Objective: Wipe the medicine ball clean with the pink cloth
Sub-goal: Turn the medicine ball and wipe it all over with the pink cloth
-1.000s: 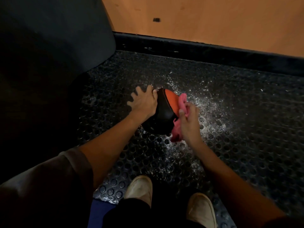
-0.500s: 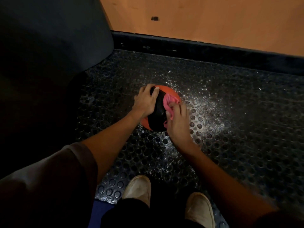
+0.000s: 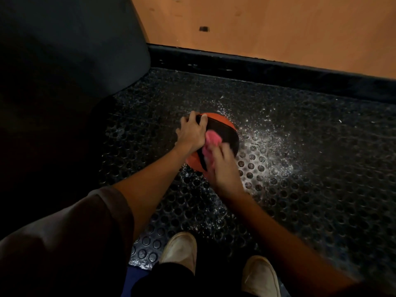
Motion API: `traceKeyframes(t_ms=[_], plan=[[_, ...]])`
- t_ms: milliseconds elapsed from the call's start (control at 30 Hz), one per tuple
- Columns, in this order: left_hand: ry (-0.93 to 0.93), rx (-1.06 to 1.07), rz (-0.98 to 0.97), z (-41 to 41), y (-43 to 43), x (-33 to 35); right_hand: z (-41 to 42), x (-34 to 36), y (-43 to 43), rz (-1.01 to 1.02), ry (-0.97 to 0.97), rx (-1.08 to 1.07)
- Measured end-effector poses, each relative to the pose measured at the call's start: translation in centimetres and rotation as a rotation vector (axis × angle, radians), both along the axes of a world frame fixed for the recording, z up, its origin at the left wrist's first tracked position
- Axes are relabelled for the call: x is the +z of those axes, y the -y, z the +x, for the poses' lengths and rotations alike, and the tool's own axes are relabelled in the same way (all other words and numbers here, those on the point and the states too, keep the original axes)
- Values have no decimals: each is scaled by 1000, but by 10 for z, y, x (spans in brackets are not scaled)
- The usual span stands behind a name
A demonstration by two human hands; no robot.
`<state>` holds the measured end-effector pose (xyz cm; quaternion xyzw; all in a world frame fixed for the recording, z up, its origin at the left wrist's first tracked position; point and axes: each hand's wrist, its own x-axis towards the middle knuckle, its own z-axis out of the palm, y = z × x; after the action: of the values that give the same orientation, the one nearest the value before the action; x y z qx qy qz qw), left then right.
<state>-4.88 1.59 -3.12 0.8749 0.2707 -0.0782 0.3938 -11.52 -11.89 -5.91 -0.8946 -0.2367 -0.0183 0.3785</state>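
Observation:
An orange and black medicine ball (image 3: 222, 129) sits on the studded black rubber floor (image 3: 310, 189) in the middle of the view. My left hand (image 3: 191, 131) lies over its upper left side, fingers curled on the top edge, holding it steady. My right hand (image 3: 222, 166) grips the bunched pink cloth (image 3: 211, 142) and presses it against the ball's near face. The ball's lower near part is hidden behind my right hand.
Wet droplets glisten on the floor (image 3: 263, 142) right of the ball. A large dark padded object (image 3: 70, 50) fills the left. A black skirting (image 3: 267, 69) runs along an orange wall (image 3: 278, 24) behind. My two pale shoes (image 3: 180, 251) stand at the bottom.
My right hand has dragged the pink cloth from the ball's right side across to its near face. The ball has turned under my left hand, showing more of its black band.

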Motion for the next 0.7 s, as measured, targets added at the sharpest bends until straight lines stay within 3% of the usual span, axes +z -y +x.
traceKeyframes(t_ms=[133, 267, 367, 467, 633, 700], plan=[[26, 52, -44, -2, 1, -2, -3, -4, 11, 58, -86, -13], [37, 95, -44, -5, 2, -4, 40, 21, 6, 153, 4, -200], [31, 134, -39, -7, 3, -2, 37, 11, 2, 115, 38, -192], [53, 156, -64, -9, 1, 0, -3, -21, 7, 113, -104, -108], [81, 168, -95, -18, -13, -6, -2, -15, 19, 254, -317, -225], [89, 144, -15, -18, -17, -3, 23, 3, 23, 357, -243, -293]])
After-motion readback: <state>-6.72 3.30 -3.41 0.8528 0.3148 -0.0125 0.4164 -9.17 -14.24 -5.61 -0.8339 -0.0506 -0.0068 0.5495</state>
